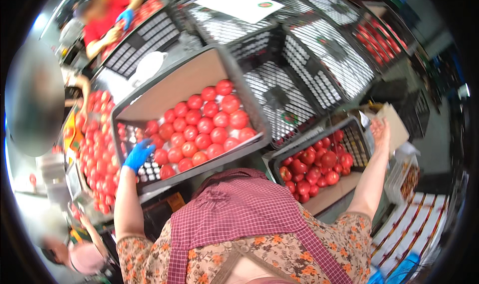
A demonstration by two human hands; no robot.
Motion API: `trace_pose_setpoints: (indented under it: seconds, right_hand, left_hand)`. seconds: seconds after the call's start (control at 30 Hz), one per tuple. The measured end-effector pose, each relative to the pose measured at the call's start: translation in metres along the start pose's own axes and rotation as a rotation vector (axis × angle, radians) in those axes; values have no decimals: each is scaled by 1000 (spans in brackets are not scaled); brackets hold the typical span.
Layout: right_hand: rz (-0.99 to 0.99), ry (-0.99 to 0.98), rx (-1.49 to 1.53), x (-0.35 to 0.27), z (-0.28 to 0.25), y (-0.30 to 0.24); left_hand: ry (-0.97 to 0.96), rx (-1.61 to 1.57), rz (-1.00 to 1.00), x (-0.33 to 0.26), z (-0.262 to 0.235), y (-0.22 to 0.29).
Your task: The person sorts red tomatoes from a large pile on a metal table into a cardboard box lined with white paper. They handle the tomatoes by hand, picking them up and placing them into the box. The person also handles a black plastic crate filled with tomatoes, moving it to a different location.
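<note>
Black crates (319, 69) surround tomatoes (204, 127) by left hand (138, 154).

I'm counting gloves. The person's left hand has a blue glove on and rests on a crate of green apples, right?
Not quite. The left hand does wear a blue glove and rests on the crate, but the crate holds red tomatoes, not green apples. The head view shows it.
</note>
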State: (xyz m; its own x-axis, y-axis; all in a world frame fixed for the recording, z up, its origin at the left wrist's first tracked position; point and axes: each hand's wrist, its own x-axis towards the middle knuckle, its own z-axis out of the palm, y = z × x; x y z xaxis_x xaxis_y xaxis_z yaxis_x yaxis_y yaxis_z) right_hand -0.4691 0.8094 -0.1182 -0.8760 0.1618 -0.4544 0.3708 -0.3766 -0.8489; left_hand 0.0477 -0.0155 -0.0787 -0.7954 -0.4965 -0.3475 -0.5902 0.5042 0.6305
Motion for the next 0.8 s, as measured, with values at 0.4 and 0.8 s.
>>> trace_pose_setpoints:
  seconds: [0.4, 0.8]
  right_hand:
    - [-397, -667, -651, -188, 395, 103]
    - [-152, -686, -676, -179, 362, 222]
  left_hand:
    - [-86, -715, 60, 21, -28, 129]
    - [-80, -347, 258, 38, -15, 109]
